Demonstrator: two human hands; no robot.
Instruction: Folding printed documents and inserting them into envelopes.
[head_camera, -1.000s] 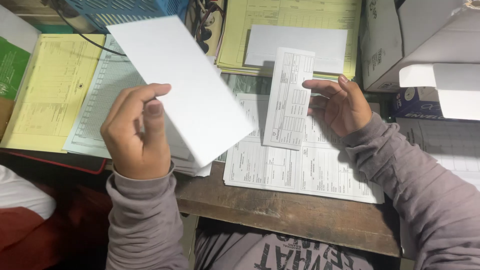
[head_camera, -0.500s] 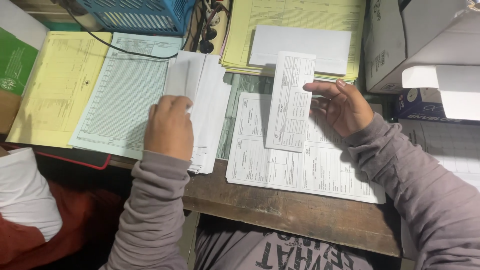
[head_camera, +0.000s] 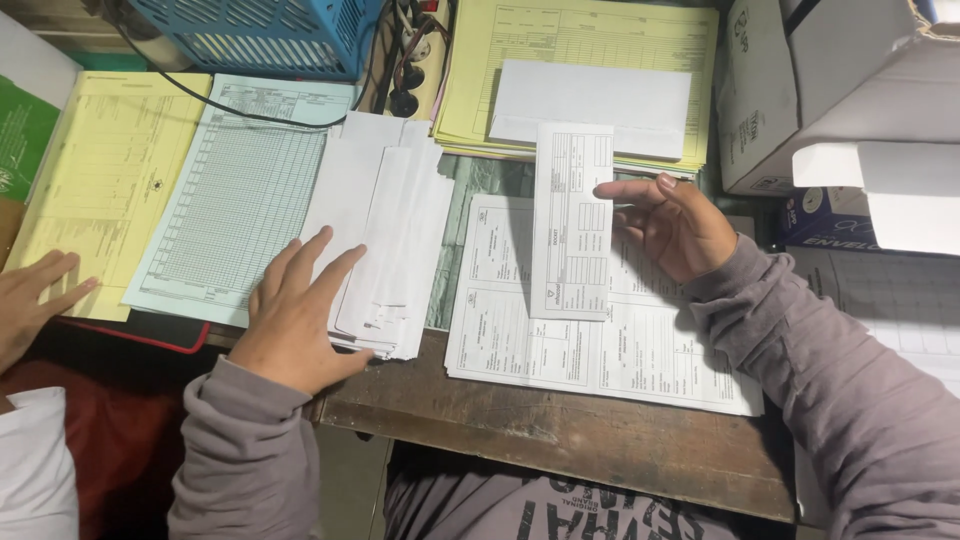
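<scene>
1. On the wooden tabletop (head_camera: 560, 430), seen from your head camera, your left hand (head_camera: 295, 320) lies flat with its fingers spread, pressing on the left edge of a stack of white envelopes (head_camera: 385, 240).
2. Your left hand grips nothing; its palm faces down and its fingertips touch the envelopes.
3. Your right hand (head_camera: 670, 225) is open and loosely curled, its index finger and thumb touching the right edge of a narrow folded form (head_camera: 572, 220), which stands tilted over a sheet of printed forms (head_camera: 600, 345).
4. That envelope stack sits between a pale blue gridded sheet (head_camera: 235, 190) on its left and the printed forms on its right.
5. Beyond the folded form, a single white envelope (head_camera: 590, 100) rests on a pile of yellow papers (head_camera: 580, 40).
6. Further left lies a yellow form (head_camera: 110, 170), and another person's hand (head_camera: 30, 300) touches its lower edge.
7. Behind it all are a blue plastic basket (head_camera: 260, 30) and, to your right, cardboard boxes (head_camera: 830, 90).
</scene>
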